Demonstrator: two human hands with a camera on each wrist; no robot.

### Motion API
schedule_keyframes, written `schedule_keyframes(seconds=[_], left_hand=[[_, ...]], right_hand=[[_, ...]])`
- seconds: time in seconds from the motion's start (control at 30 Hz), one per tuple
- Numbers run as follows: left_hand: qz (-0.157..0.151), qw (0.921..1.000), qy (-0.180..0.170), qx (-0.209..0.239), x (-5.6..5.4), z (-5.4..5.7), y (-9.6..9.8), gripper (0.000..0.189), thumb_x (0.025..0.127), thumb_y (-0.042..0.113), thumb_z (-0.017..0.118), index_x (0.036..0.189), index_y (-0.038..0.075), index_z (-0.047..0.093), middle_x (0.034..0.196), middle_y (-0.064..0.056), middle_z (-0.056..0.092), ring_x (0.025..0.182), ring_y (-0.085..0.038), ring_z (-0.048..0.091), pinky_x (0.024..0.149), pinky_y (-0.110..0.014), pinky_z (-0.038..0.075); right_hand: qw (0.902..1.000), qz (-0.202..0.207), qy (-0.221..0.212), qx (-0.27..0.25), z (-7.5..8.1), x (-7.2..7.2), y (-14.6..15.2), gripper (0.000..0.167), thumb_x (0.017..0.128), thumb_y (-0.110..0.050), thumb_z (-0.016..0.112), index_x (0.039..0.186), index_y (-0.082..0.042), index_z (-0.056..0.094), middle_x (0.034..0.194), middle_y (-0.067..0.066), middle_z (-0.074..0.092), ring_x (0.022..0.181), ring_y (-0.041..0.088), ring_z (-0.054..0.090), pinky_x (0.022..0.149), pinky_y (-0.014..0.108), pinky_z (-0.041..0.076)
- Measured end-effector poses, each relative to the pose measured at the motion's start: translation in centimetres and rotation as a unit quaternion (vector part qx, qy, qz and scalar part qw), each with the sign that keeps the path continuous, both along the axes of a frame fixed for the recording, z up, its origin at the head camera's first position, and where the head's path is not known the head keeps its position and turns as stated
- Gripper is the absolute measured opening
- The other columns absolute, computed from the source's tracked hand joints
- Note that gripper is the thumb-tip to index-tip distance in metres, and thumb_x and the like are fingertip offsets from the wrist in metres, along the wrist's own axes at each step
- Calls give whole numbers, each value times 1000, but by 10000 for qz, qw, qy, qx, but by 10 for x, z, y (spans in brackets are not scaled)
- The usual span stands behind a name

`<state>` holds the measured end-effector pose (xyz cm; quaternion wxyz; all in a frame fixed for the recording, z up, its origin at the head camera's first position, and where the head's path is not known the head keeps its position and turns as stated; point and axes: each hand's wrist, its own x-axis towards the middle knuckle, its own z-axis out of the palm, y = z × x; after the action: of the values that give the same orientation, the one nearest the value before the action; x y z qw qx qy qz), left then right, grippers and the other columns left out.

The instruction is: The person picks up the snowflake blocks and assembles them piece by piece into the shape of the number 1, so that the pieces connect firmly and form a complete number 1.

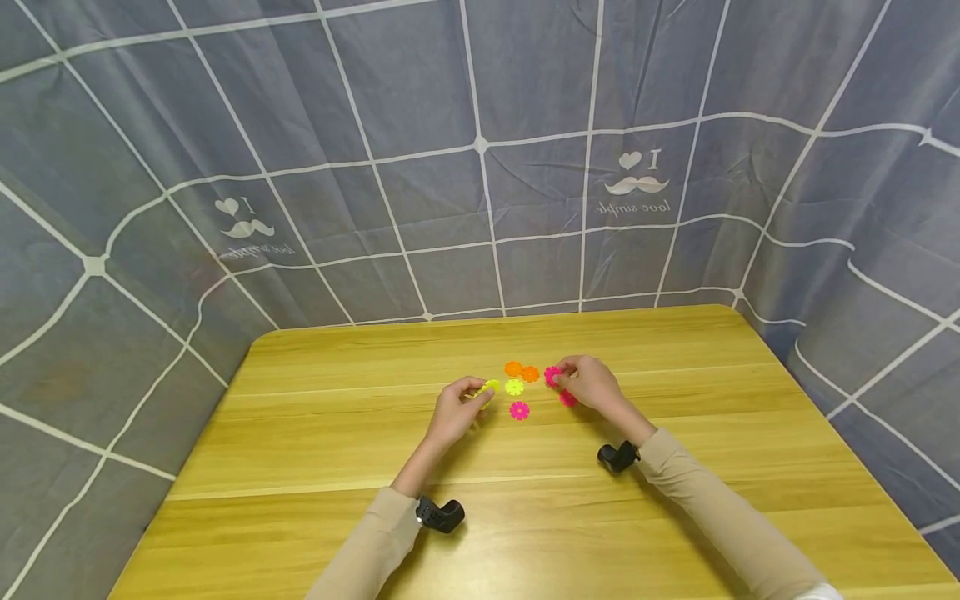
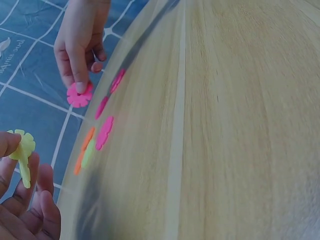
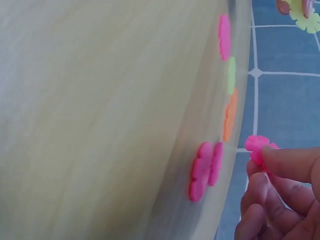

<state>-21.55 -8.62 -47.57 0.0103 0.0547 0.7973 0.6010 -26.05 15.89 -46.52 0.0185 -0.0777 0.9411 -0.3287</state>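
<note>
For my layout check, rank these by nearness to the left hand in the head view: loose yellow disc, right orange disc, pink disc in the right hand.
1. Loose yellow disc, just right.
2. Right orange disc, beyond yellow.
3. Pink disc, right of orange.

My left arm [image 1: 367, 546] and my right arm [image 1: 720, 508] both reach forward and lean inward, toward each other. My left grip [image 1: 453, 412] pinches between thumb [image 1: 481, 400] and fingers [image 1: 469, 383], and the other fingers curl loosely. My right grip [image 1: 595, 385] pinches in the same way, its remaining fingers bent. The two grips are apart.
</note>
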Motion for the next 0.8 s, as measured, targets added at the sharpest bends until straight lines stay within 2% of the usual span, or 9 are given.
schedule_keyframes(seconds=[0.2, 0.33, 0.47, 0.53, 0.67, 0.8], left_hand=[[-95, 9998, 77, 131, 2, 1, 2, 23, 92, 14, 64, 105, -6, 64, 93, -20, 65, 74, -40, 66, 63, -40, 58], [-173, 9993, 15, 327, 3, 2, 5, 23, 93, 12, 63, 103, -9, 62, 92, -25, 65, 74, -44, 67, 67, -45, 58], [-167, 9995, -27, 254, 4, 4, 6, 21, 93, 12, 63, 102, -7, 63, 94, -24, 67, 72, -41, 68, 65, -42, 59], [-162, 9996, -27, 212, 3, 4, 6, 20, 93, 13, 63, 102, -5, 63, 94, -22, 67, 71, -38, 69, 65, -39, 59], [-140, 9997, 16, 204, 3, 4, 8, 18, 93, 13, 63, 101, -2, 64, 95, -17, 66, 70, -39, 69, 63, -40, 59], [-137, 9996, 101, 231, 3, 5, 10, 18, 93, 14, 64, 102, -2, 64, 96, -17, 66, 69, -40, 69, 61, -41, 58]], right_hand=[[9993, 55, 241, -297, 5, 3, -5, 29, 89, -16, 65, 117, -9, 65, 89, 9, 66, 52, 12, 46, 48, 24, 35], [9967, 148, 613, -508, 8, 6, -10, 26, 89, -15, 66, 114, -10, 67, 87, 8, 67, 55, 13, 48, 50, 24, 37], [9933, 180, 892, -709, 12, 9, -16, 23, 89, -15, 67, 111, -11, 69, 87, 9, 69, 58, 12, 51, 54, 24, 41], [9922, 195, 923, -813, 13, 11, -19, 23, 89, -16, 67, 112, -10, 69, 87, 9, 69, 58, 11, 52, 54, 24, 42], [9899, 265, 872, -1089, 18, 15, -23, 24, 90, -15, 66, 113, -7, 68, 86, 10, 69, 51, 10, 51, 46, 22, 39], [9873, 329, 775, -1350, 21, 19, -28, 25, 91, -13, 65, 114, -4, 67, 85, 11, 67, 45, 10, 47, 40, 22, 36]])
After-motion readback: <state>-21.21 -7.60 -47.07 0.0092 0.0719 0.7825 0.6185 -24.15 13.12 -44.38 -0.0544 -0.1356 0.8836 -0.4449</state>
